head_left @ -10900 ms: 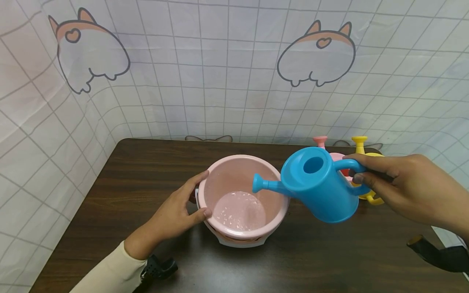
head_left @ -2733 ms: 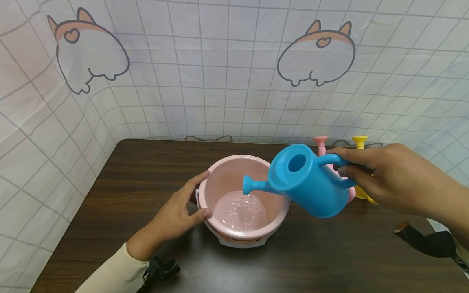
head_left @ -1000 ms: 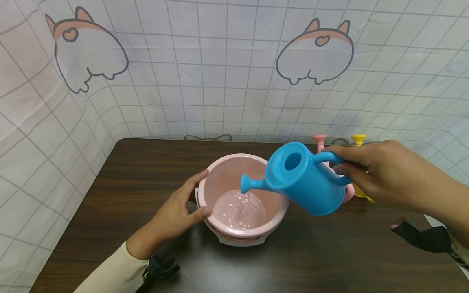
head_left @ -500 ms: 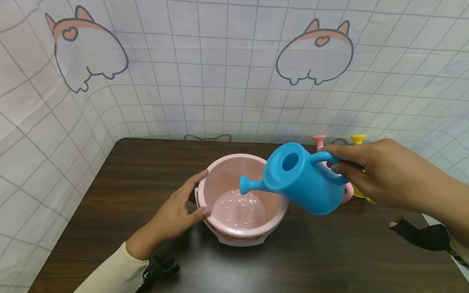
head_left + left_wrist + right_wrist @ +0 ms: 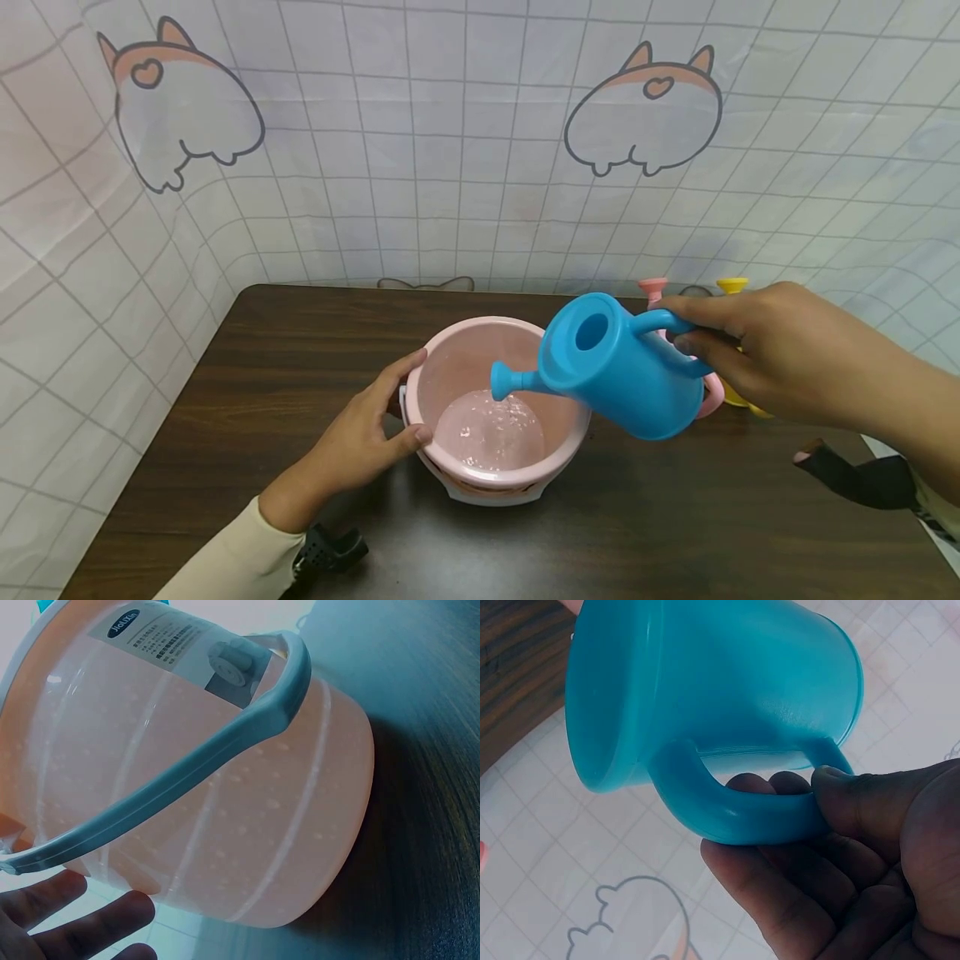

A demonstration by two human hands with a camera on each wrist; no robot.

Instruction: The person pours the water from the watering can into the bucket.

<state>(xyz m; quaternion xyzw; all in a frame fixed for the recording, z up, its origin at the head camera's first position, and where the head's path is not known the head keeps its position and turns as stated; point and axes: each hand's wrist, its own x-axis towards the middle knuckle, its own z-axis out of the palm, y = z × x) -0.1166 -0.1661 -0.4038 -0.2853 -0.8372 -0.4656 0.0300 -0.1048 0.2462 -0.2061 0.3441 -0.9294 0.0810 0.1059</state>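
A pink bucket [image 5: 498,479] stands upright on the dark wooden table [image 5: 315,333], with glinting water [image 5: 491,429] at its bottom. My left hand [image 5: 360,437] holds its left side, thumb and index fingertips on the rim; in the left wrist view other fingers [image 5: 97,926] lie near the bucket's grey carrying handle [image 5: 187,769]. My right hand [image 5: 757,350] grips a blue watering can [image 5: 622,367] by its handle [image 5: 742,814], fingers and thumb wrapped round it. The can hangs tilted left, its spout head [image 5: 504,380] over the bucket's opening. Its body hides part of the bucket's right rim.
Behind the blue can and my right hand stand a pink watering can [image 5: 712,396] and a yellow watering can [image 5: 733,286], both partly hidden. A white gridded sheet [image 5: 420,150] with animal drawings hangs behind the table and along the left side.
Since the oldest frame, the blue can has moved left and tilted further, shifting its spout farther over the bucket. The water's ripples have changed. My left hand and the bucket stay put.
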